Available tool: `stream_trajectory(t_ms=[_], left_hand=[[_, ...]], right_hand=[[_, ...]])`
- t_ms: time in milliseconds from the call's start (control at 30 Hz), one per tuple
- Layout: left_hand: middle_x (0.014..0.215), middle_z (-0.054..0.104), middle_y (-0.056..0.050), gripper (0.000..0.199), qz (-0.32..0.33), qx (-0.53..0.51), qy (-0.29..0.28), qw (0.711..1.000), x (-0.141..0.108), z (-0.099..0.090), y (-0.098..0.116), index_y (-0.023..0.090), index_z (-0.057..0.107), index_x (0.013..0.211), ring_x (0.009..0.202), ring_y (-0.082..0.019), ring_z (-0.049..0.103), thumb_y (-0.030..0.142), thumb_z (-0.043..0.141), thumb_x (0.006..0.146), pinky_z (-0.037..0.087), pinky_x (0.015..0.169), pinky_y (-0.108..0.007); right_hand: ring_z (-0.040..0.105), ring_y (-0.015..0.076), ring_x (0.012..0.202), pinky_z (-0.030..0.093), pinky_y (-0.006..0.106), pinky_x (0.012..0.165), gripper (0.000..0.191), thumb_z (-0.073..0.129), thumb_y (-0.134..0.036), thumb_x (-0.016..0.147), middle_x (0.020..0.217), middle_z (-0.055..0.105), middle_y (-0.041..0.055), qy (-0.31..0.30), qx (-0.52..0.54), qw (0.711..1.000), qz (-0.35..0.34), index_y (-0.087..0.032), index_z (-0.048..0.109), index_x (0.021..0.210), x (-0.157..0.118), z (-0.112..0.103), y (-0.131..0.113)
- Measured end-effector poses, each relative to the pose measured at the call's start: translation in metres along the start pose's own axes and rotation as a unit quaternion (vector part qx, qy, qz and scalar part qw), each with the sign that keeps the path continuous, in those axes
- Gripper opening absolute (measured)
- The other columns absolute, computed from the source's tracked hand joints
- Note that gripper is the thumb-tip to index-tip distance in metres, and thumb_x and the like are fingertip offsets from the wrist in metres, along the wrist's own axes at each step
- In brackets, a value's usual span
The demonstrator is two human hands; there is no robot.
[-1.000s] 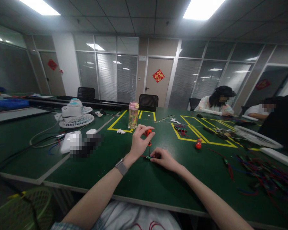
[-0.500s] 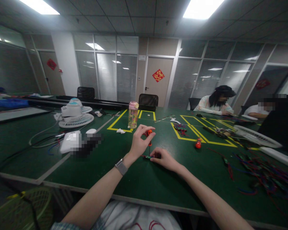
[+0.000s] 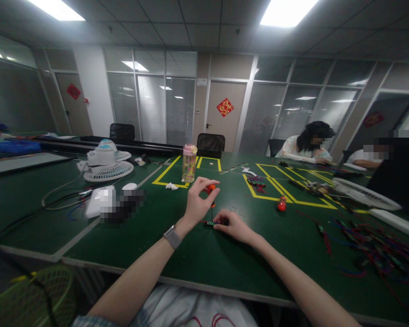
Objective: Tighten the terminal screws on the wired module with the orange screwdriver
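Screwdriver handle (image 3: 211,188) orange; circuit board (image 3: 209,223) green; tabletop (image 3: 204,263) dark green.

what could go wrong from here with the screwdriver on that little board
The screwdriver, held nearly upright by the left hand, might slip and scratch the board its tip seems to meet.
The right hand has its fingers close to that tip, so a slip could jab them.
The board is small and held at one end, so it might twist.
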State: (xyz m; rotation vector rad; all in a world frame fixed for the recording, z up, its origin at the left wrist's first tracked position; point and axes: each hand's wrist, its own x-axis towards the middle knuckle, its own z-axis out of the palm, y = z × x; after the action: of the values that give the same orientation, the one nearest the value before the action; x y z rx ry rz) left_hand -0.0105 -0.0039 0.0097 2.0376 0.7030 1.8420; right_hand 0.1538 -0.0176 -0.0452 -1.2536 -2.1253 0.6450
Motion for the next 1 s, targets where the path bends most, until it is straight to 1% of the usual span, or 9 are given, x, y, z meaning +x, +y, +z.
stream_trajectory(t_ms=[67,200,267,400,500,700,867,933,1000], left_hand=[[0.091,0.057,-0.003,0.016,-0.002,0.003,-0.002,1.0,0.0001,-0.0005,0.0005,0.021,0.066,0.098,0.084,-0.013,0.056,0.025,0.06,0.083,0.047,0.071,-0.023],[0.101,0.059,-0.005,0.028,-0.018,-0.022,-0.042,0.999,0.0,-0.0012,0.0009,0.022,0.061,0.115,0.093,-0.015,0.057,0.024,0.044,0.092,0.047,0.08,-0.027],[0.103,0.061,-0.006,0.032,-0.021,-0.031,-0.049,0.998,-0.0001,-0.0013,0.0009,0.021,0.058,0.119,0.095,-0.016,0.057,0.024,0.039,0.094,0.046,0.084,-0.03],[0.094,0.06,-0.004,0.025,-0.016,-0.017,-0.028,0.999,0.0,-0.0008,0.0015,0.021,0.063,0.11,0.085,-0.014,0.057,0.025,0.05,0.089,0.047,0.074,-0.026],[0.09,0.056,-0.003,0.02,-0.01,0.0,-0.015,1.0,0.0004,-0.0004,0.0025,0.021,0.065,0.103,0.082,-0.013,0.056,0.025,0.058,0.085,0.047,0.072,-0.024],[0.102,0.06,-0.006,0.03,-0.021,-0.028,-0.042,0.999,0.0001,-0.0008,0.002,0.022,0.06,0.117,0.093,-0.015,0.057,0.022,0.042,0.093,0.046,0.079,-0.026],[0.091,0.057,-0.003,0.024,-0.016,-0.012,-0.024,1.0,0.0005,0.0,0.0018,0.021,0.063,0.109,0.081,-0.013,0.056,0.023,0.053,0.087,0.047,0.071,-0.024],[0.09,0.056,-0.003,0.022,-0.014,-0.003,-0.023,1.0,0.0009,0.0001,0.0029,0.021,0.064,0.106,0.081,-0.013,0.055,0.024,0.057,0.085,0.047,0.071,-0.023],[0.094,0.057,-0.004,0.025,-0.02,-0.006,-0.035,0.999,0.0008,0.0,0.0037,0.022,0.063,0.11,0.086,-0.014,0.055,0.024,0.053,0.087,0.047,0.073,-0.023]], right_hand=[[0.054,0.0124,0.067,0.042,0.024,0.062,0.009,0.067,-0.016,0.073,0.074,0.06,0.0003,-0.001,0.001,1.0,-0.001,-0.015,0.066,0.082,-0.0002,-0.0001,-0.0003],[0.053,0.0121,0.067,0.042,0.023,0.062,0.009,0.066,-0.016,0.074,0.074,0.06,0.0001,-0.004,0.0,1.0,-0.001,-0.015,0.066,0.082,-0.0005,-0.0011,-0.0019],[0.054,0.0123,0.067,0.043,0.024,0.063,0.009,0.066,-0.016,0.074,0.074,0.06,0.0005,-0.005,0.0,1.0,-0.001,-0.015,0.067,0.083,-0.0006,-0.0016,-0.0023],[0.054,0.0128,0.068,0.043,0.024,0.064,0.009,0.066,-0.016,0.074,0.076,0.061,0.0011,-0.004,-0.001,1.0,-0.003,-0.015,0.067,0.083,-0.0008,-0.0017,-0.0023],[0.053,0.0125,0.067,0.042,0.024,0.062,0.009,0.067,-0.016,0.073,0.074,0.06,0.0004,0.001,-0.001,1.0,0.001,-0.015,0.067,0.082,-0.001,-0.0013,-0.0022],[0.053,0.0124,0.066,0.042,0.024,0.062,0.009,0.066,-0.015,0.073,0.073,0.059,0.0004,-0.002,0.001,1.0,-0.001,-0.014,0.067,0.082,-0.0005,-0.0005,-0.0013],[0.054,0.0122,0.067,0.043,0.024,0.063,0.009,0.067,-0.015,0.073,0.073,0.06,0.0001,0.005,0.003,1.0,-0.003,-0.015,0.067,0.082,0.0,0.0002,0.0005],[0.055,0.0125,0.067,0.043,0.024,0.063,0.01,0.067,-0.015,0.073,0.074,0.06,0.0005,0.006,0.004,1.0,-0.004,-0.014,0.067,0.083,-0.0001,-0.0001,0.0002],[0.055,0.0126,0.068,0.043,0.024,0.064,0.01,0.067,-0.015,0.073,0.074,0.06,0.0007,0.003,0.002,1.0,-0.004,-0.014,0.067,0.083,-0.0003,-0.0007,-0.0011]])
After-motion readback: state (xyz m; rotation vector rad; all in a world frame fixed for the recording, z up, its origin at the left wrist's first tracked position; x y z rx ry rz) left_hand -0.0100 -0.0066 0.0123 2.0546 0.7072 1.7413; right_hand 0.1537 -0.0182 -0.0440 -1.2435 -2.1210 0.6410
